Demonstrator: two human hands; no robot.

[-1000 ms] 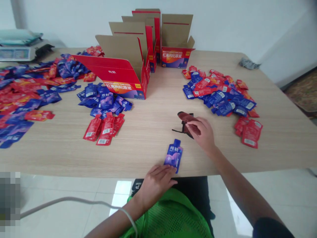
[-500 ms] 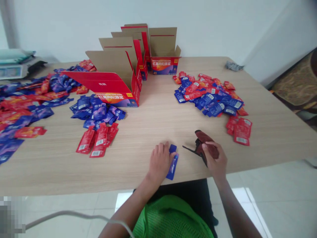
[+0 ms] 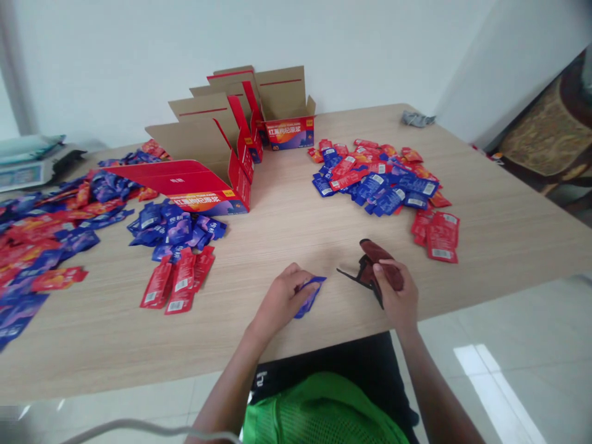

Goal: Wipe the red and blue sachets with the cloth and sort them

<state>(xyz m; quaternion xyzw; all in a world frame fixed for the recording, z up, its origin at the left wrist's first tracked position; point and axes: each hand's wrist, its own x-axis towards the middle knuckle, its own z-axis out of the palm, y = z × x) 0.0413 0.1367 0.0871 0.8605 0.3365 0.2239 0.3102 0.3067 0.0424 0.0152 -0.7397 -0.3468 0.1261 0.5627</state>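
Observation:
Near the front edge of the table, my left hand (image 3: 284, 297) is closed on a blue sachet (image 3: 307, 298), its thumb and fingers pinching the pack. To the right, my right hand (image 3: 396, 296) grips a dark red and black handheld tool (image 3: 378, 262), whose thin black arm points left toward the sachet without touching it. Several red sachets (image 3: 182, 283) lie at the left, below a heap of blue sachets (image 3: 178, 227). Beyond my right hand, red sachets (image 3: 443, 237) lie beside a mixed red and blue pile (image 3: 379, 179).
Open red cartons (image 3: 203, 185) stand in a row at the back left, with one more carton (image 3: 290, 132) beside them. A long mixed sachet pile (image 3: 41, 231) covers the far left, near a scale (image 3: 28, 174). A grey crumpled item (image 3: 417, 119) lies at the back right.
My left hand has closed on the blue sachet, which was lying under its fingers, and the sachet has tilted. The view has shifted slightly. My right hand keeps its grip on the tool.

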